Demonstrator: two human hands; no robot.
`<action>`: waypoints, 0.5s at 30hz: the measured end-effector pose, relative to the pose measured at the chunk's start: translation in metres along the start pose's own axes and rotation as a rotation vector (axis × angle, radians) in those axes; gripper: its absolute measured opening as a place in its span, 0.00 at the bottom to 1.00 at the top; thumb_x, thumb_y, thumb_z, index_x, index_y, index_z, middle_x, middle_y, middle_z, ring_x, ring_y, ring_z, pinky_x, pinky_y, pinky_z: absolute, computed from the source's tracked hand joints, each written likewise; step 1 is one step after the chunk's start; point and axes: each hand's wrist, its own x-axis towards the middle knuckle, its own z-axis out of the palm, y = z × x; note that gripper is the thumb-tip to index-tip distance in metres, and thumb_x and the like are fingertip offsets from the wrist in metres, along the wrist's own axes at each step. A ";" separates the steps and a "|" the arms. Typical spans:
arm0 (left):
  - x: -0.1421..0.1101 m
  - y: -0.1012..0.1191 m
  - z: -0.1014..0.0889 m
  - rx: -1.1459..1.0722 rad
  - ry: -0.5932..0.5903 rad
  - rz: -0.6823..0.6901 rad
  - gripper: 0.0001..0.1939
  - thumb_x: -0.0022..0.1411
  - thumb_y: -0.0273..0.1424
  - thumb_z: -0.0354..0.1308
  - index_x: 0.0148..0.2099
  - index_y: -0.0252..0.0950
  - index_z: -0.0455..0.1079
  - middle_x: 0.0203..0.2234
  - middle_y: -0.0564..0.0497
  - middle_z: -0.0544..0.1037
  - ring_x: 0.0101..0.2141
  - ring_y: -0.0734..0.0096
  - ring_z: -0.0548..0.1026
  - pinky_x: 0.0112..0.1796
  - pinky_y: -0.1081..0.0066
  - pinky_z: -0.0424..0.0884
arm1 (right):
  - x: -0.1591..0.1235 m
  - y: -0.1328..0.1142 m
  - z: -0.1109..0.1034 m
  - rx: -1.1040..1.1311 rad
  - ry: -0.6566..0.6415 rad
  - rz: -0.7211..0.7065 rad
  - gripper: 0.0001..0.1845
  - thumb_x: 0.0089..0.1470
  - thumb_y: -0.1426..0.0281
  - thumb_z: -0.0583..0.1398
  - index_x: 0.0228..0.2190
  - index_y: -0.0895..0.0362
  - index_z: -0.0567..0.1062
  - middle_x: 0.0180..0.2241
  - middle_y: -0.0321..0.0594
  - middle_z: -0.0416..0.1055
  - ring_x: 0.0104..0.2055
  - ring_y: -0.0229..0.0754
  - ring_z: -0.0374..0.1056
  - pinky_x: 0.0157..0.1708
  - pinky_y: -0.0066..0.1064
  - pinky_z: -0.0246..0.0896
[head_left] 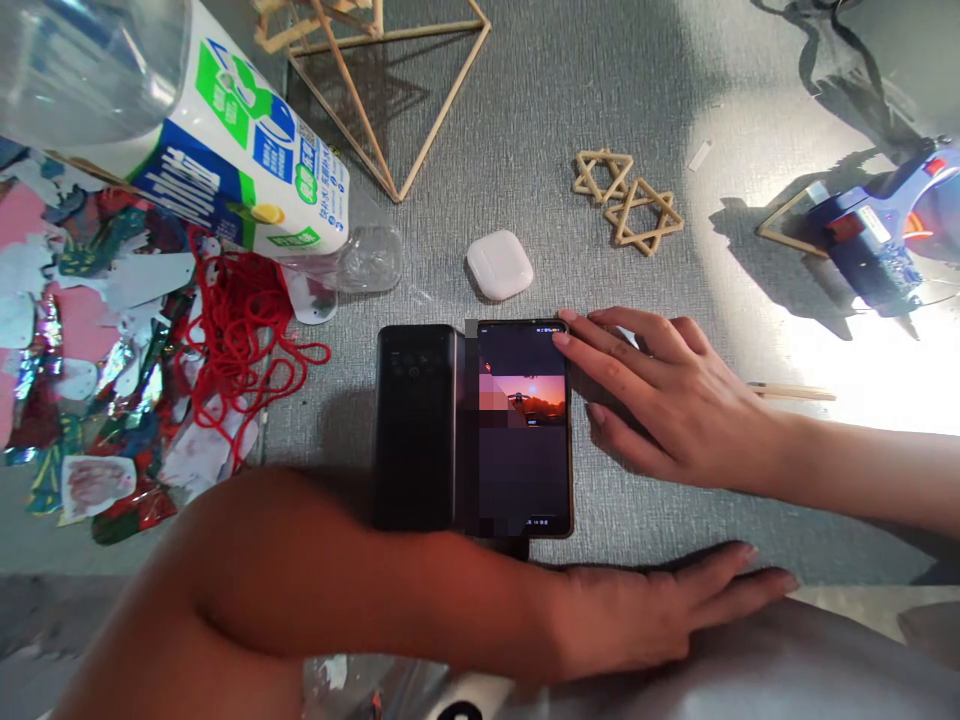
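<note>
A smartphone lies flat with its screen lit, showing a picture with an orange sky. My right hand rests on the grey cloth beside it, fingers stretched out, the fingertips touching the phone's upper right edge. Across the bottom of the view reaches my left forearm, and my left hand lies with fingers extended along the table's near edge, gripping nothing. Left of the phone is a black power bank, its lower end close to my left forearm. A white earbud case sits just above the phone.
A large labelled plastic bottle lies at upper left, near red string and colourful wrappers. Behind stands a wooden stick frame. Two stick stars lie right of it. A blue glue gun is at far right.
</note>
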 end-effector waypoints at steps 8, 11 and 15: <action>0.004 -0.007 0.005 -0.671 0.069 -0.153 0.16 0.44 0.44 0.58 0.34 0.64 0.84 0.57 0.64 0.84 0.69 0.55 0.73 0.55 0.45 0.80 | 0.000 0.000 0.000 -0.031 0.013 -0.012 0.36 0.72 0.66 0.54 0.76 0.60 0.57 0.75 0.49 0.64 0.71 0.59 0.64 0.58 0.51 0.63; 0.007 -0.010 0.008 -0.932 0.101 -0.215 0.14 0.46 0.45 0.58 0.34 0.63 0.84 0.57 0.64 0.84 0.69 0.56 0.73 0.55 0.46 0.81 | 0.001 0.000 0.000 -0.025 0.015 -0.007 0.38 0.72 0.66 0.54 0.78 0.58 0.54 0.75 0.49 0.64 0.71 0.60 0.64 0.57 0.52 0.63; 0.009 -0.014 0.012 -1.297 0.136 -0.309 0.12 0.48 0.45 0.58 0.32 0.63 0.83 0.57 0.64 0.84 0.69 0.58 0.73 0.56 0.47 0.81 | 0.000 0.000 0.000 -0.020 0.012 -0.011 0.39 0.72 0.66 0.55 0.78 0.59 0.53 0.75 0.50 0.63 0.71 0.60 0.64 0.57 0.52 0.64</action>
